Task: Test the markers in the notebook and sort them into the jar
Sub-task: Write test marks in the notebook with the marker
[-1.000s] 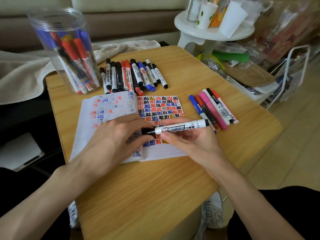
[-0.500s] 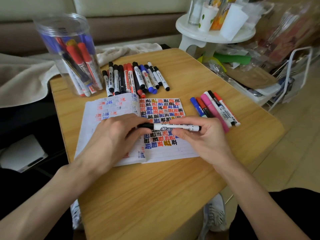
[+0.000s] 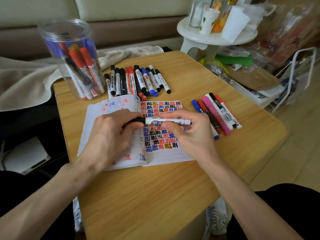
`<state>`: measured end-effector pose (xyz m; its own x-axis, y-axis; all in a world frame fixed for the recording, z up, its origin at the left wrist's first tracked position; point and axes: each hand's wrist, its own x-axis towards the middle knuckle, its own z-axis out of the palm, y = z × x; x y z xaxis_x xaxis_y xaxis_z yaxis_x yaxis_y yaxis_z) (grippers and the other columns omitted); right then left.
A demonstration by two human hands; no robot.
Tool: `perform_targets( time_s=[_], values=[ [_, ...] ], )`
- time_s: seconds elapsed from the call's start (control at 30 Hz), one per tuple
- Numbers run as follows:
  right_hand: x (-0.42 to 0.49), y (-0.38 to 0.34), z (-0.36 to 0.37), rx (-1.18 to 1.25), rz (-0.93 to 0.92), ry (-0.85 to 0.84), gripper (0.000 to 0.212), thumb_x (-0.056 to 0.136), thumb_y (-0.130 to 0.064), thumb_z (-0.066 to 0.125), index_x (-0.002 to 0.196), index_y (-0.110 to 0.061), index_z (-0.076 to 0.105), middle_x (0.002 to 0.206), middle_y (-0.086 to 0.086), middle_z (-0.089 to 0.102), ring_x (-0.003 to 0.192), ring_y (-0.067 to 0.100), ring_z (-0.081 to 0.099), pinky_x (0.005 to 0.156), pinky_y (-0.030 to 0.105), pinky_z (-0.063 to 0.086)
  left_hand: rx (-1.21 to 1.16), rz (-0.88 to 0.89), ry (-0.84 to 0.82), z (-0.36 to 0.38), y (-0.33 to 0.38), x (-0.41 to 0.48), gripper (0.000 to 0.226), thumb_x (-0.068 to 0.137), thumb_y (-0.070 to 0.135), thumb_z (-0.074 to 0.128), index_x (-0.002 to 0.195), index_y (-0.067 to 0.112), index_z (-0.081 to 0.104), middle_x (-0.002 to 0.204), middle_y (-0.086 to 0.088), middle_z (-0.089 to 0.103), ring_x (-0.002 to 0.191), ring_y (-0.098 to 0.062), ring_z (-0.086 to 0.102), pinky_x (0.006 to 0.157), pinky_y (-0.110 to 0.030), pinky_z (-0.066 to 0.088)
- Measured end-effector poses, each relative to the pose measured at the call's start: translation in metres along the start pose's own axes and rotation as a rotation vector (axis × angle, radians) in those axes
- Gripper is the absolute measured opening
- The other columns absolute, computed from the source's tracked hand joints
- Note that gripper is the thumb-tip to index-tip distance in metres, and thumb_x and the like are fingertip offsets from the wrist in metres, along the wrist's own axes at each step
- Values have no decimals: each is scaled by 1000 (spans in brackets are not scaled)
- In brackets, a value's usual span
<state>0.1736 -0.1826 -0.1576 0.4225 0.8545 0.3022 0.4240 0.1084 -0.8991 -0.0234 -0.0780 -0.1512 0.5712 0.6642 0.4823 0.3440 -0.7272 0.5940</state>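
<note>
Views: one, a wide-angle camera worn on the person's head.
Position: above the near edge of the wooden table [image 3: 155, 196].
Direction: forward and steeply down, looking across the table toward a sofa [image 3: 131, 28] at the far side.
Nearness: close. Both forearms enter from the bottom corners, and the left hand [image 3: 110, 135] and right hand [image 3: 192, 137] meet on a marker [image 3: 166, 121] over the notebook [image 3: 173, 156], near the frame's centre.
Edges: the jar [image 3: 74, 63] at upper left and the white stool [image 3: 199, 38] at upper right appear slightly blurred.

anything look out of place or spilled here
Nothing stands out: the jar stands upright, loose markers lie in two neat rows, and the left hand and right hand hold a black marker over the notebook.
</note>
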Motion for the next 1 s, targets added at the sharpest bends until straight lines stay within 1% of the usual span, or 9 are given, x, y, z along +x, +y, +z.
perform_targets(
  time_s=[0.17,0.3,0.4,0.47,0.6,0.7,0.8,0.93,1.0],
  values=[
    [6,-1,8,39,12,-9,18,87,-8,82,101,-19,82,98,-10,79,98,8,74,87,42,61,8,-12,-8,-8,-1,3,15,94,11,72,102,20,78,95,19,71,88,-1,63,83,-11,46],
    [18,-6,16,39,-20,-77,20,88,-9,81,104,-20,80,101,-16,78,99,-1,71,84,17,55,30,-19,-77,-26,-9,14,14,94,20,70,106,23,76,96,21,69,86,13,59,74,-8,42],
    [34,-4,28,-75,-38,-143,46,88,-18,83,132,-26,70,112,-23,73,108,-8,65,90,15,54,-49,-116,-91,-47,-20,31,17,89,25,75,106,28,75,97,19,73,85,2,66,66,-18,46],
    [40,2,33,-243,-21,-158,62,90,-25,80,146,-34,56,115,-32,62,109,-16,59,92,11,51,-139,-160,-9,-64,-22,41,20,87,24,78,107,24,76,94,14,76,82,-6,71,71,-24,55],
    [51,3,40,-448,-98,-125,47,97,-30,69,144,-32,59,137,-15,63,129,0,53,112,34,45,-315,-179,224,-97,-22,60,21,91,21,75,110,13,75,97,-6,77,84,-15,73,77,-27,59],
    [61,-2,48,-519,-202,-180,38,96,-36,64,132,-25,69,130,-10,67,123,7,59,108,40,49,-327,-127,328,-123,-17,77,17,95,22,72,112,19,73,97,-13,74,81,-15,73,70,-25,56],
    [64,-1,54,-553,-207,-250,42,93,-43,60,130,-26,70,130,-10,67,118,9,62,105,41,52,-304,-88,412,-146,-5,95,16,98,17,68,113,12,72,96,-7,75,84,-11,73,74,-21,57],
    [61,5,62,-600,-238,-248,35,96,-44,61,126,-30,70,125,-13,68,117,8,61,106,29,44,-217,-51,487,-174,6,123,20,100,21,66,118,14,70,101,-2,75,88,-13,74,80,-31,61],
    [62,8,65,-601,-247,-229,32,96,-44,61,124,-31,70,124,-16,67,118,7,60,107,30,45,-93,-42,534,-183,1,138,19,99,24,65,117,19,69,102,3,75,88,-11,74,81,-35,61]
  ],
)
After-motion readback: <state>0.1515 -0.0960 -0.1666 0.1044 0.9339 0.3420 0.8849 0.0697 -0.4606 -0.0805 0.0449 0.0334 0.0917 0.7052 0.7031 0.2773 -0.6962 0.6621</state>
